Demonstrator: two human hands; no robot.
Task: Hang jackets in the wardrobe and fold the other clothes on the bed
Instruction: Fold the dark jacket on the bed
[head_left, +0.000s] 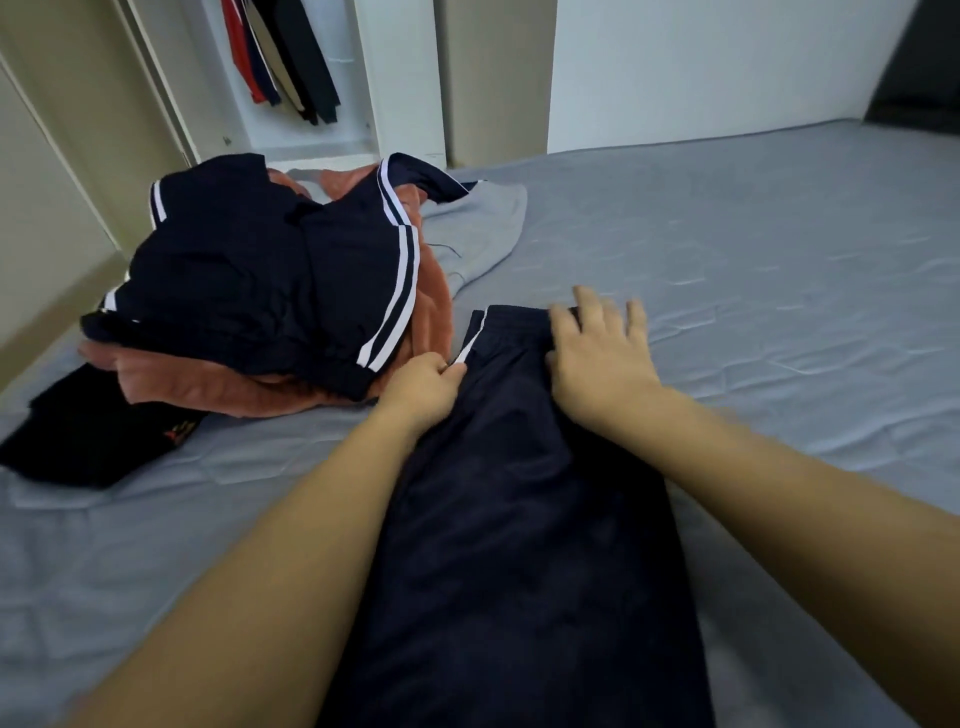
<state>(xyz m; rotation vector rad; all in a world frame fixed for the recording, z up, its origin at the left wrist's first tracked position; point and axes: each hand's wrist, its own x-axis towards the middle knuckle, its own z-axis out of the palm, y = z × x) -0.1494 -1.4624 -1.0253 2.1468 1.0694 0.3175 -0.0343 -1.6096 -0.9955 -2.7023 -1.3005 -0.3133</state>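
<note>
Dark navy trousers (524, 545) lie stretched out on the grey bed (753, 270), waistband away from me. My left hand (423, 387) pinches the white side stripe near the waistband's left edge. My right hand (597, 353) rests flat with fingers spread on the right side of the waistband. To the left sits a heap of clothes: a navy jacket with white stripes (270, 280) on top, a rust-brown fleece garment (249, 389) under it, a grey garment (483, 228) behind, and a black item (88, 441) at the near left.
The open white wardrobe (395, 78) stands beyond the bed's far left corner, with several dark and red garments (280, 52) hanging inside. A beige wall and door run along the left. A dark surface (919, 67) fills the top right corner.
</note>
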